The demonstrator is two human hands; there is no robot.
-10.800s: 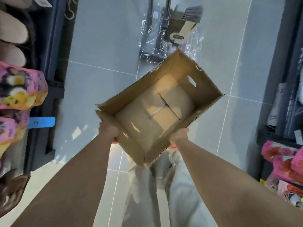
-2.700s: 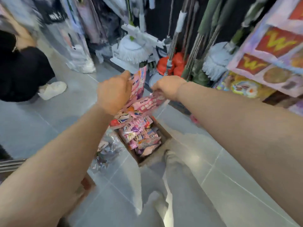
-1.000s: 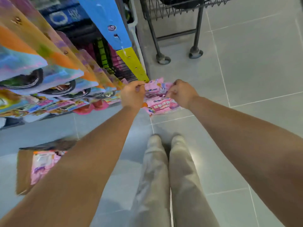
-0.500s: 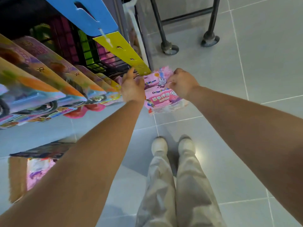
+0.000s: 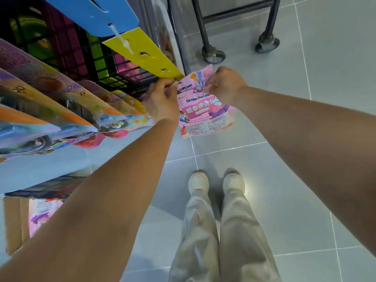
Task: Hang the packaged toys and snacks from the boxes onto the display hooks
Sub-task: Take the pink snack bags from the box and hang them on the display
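While the right hand (image 5: 223,84) pinches the top edge of the pink snack packets (image 5: 203,110), the left hand (image 5: 160,102) pinches their opposite upper corner. They hang between and below both hands. A yellow card (image 5: 142,53) ends just above the left hand; the cardboard box (image 5: 14,220) lies well below it.

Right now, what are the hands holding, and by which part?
A pink snack packet. The right hand pinches its top edge; the left hand pinches at its upper left corner, beside the tip of the yellow strip.
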